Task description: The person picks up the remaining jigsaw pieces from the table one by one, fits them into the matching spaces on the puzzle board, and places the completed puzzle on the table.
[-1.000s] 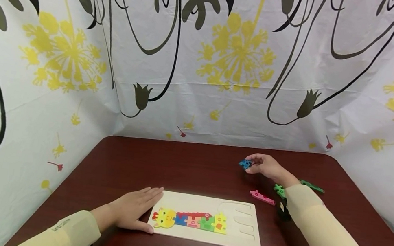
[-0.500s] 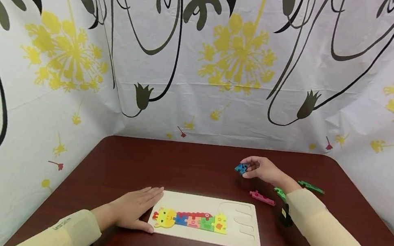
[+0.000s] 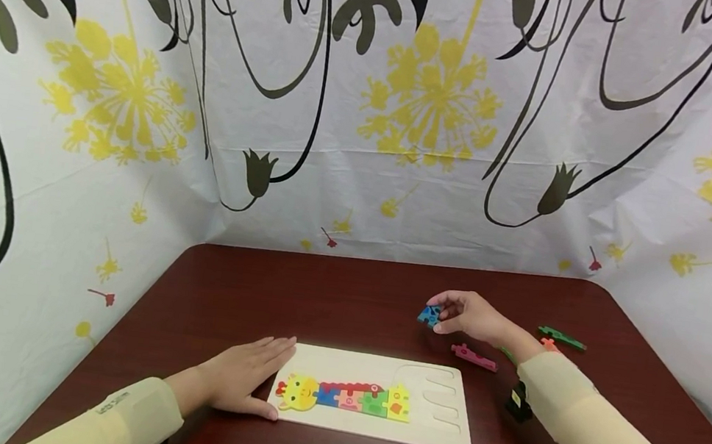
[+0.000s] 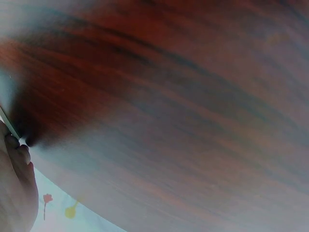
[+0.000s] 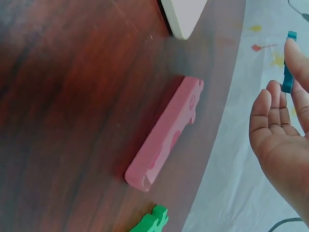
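Observation:
A blue puzzle piece [image 3: 429, 315] with dark markings is pinched between the thumb and fingers of my right hand [image 3: 474, 316], above the table beyond the board. In the right wrist view the same blue piece [image 5: 288, 77] shows edge-on. My left hand [image 3: 250, 376] lies flat with straight fingers along the left end of the white puzzle board [image 3: 364, 427]. On that board a giraffe's yellow head [image 3: 298, 393] and several coloured body pieces [image 3: 361, 400] sit in place, with leg-shaped recesses [image 3: 441, 399] at its right end. A pink piece [image 3: 474, 356] lies below my right hand.
A dark green piece [image 3: 562, 338] and an orange piece [image 3: 549, 345] lie beside my right forearm, which partly hides a green piece [image 3: 508, 355]. The dark red table [image 3: 294, 288] is bordered by a patterned white curtain [image 3: 359, 200].
My right hand has moved left and nearer with the blue puzzle piece, which has turned a little. The orange piece has come into sight beside the sleeve. My left hand has stayed put.

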Demonstrator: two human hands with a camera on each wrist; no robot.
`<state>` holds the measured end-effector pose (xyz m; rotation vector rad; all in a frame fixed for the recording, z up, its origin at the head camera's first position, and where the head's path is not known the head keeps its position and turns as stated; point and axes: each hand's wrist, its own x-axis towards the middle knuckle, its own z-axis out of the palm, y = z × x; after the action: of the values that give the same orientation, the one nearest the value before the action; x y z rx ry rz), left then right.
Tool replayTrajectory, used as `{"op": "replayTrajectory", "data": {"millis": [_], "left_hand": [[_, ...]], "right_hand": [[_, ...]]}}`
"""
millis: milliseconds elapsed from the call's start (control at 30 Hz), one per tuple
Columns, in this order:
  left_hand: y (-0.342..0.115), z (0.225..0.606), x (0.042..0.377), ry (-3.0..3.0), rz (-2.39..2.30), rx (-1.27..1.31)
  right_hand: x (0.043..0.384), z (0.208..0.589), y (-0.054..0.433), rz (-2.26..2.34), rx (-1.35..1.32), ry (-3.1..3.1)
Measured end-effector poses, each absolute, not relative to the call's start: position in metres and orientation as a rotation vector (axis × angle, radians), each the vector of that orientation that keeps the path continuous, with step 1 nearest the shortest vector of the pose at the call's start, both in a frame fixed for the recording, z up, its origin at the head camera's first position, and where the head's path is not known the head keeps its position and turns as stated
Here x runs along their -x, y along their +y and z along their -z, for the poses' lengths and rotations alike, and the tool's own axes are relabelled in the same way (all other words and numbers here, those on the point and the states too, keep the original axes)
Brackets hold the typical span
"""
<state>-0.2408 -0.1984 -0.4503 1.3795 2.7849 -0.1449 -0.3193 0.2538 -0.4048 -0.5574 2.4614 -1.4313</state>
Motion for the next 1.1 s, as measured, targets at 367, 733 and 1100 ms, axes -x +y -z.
{"op": "replayTrajectory", "data": {"millis": [367,733,1100], "left_hand": [[-0.2,0.452,0.241,2.784,0.137,-1.383],[-0.199,0.452,0.242,2.78,0.147,-1.387],[-0.2,0.452,0.241,2.763,0.131,-1.368]], "right_hand": [[0.303,0.406,0.243,1.414,0.623,2.428],[0.295,0.414,0.234,1.39,0.687,2.372],[0.285,0.419,0.223,1.333,0.749,2.341]]}}
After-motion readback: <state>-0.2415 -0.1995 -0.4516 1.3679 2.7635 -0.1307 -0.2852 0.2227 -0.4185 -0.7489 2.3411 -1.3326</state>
